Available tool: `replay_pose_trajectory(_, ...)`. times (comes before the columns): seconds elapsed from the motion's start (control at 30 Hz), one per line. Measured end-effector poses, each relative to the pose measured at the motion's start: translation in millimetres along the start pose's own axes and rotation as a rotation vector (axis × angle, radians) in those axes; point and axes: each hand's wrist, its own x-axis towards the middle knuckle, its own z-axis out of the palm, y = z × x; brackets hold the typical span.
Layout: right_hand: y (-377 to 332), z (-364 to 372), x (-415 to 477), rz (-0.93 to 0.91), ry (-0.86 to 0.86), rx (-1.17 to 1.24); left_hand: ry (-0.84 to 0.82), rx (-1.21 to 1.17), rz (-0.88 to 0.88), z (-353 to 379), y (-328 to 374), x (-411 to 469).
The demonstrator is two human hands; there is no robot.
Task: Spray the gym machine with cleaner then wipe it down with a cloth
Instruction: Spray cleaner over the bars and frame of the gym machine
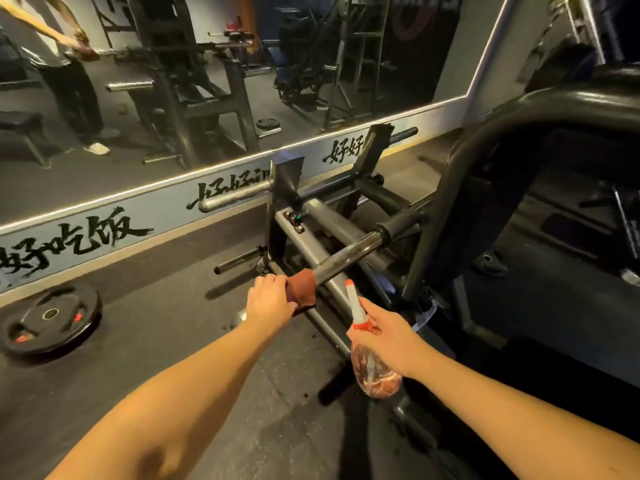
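A dark rubber floor [145, 327] fills the lower view, and a long mirror [207, 81] runs along the wall above a pale band with black brush lettering [90, 237]. The mirror reflects other gym frames and a standing person in dark trousers.

The gym machine [460, 188] takes up the right and centre: a thick black curved frame, grey sloping rails and several steel pegs. One steel bar [349, 256] juts out from it toward the camera, dark and shiny along its length.

A black weight plate [52, 320] with red marks lies flat on the floor at the left, well apart from the machine.

Both bare forearms reach in from the bottom. The left hand [272, 299] is closed over a reddish-brown cloth [304, 289], which is wrapped round the near end of the bar; fingers curl over the top of the cloth and the thumb side is hidden beneath it. The cloth touches the bar and covers its tip.

The right hand [384, 332] is clenched round the neck of a spray bottle [372, 362], just right of the cloth and below the bar. The bottle has a clear round body hanging under the hand, a red collar, and a white nozzle with a red tip pointing up toward the bar. Whether a finger sits on the trigger cannot be made out.
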Motion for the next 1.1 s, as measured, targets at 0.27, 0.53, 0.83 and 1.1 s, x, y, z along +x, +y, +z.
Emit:
replay_pose_trajectory(0.27, 0.6, -15.2, 33.8, 0.122, 0.106, 0.007, 0.044, -0.028, 0.093, -1.7, 0.8, 26.2)
replay_pose_trajectory(0.53, -11.4, -38.7, 35.4, 0.193, 0.187, 0.203, 0.027, -0.460, 0.143, -29.8, 38.9, 19.5)
replay_pose_trajectory(0.83, -30.0, -79.7, -10.7, 0.200, 0.409, 0.399, -0.121, -0.764, 0.381, -33.5, 134.1, 14.7)
replay_pose_trajectory(1.1, -9.2, -135.2, -78.7, 0.223, 0.570, 0.572, -0.288, -0.843, 0.667, -22.7, 228.4, -34.3)
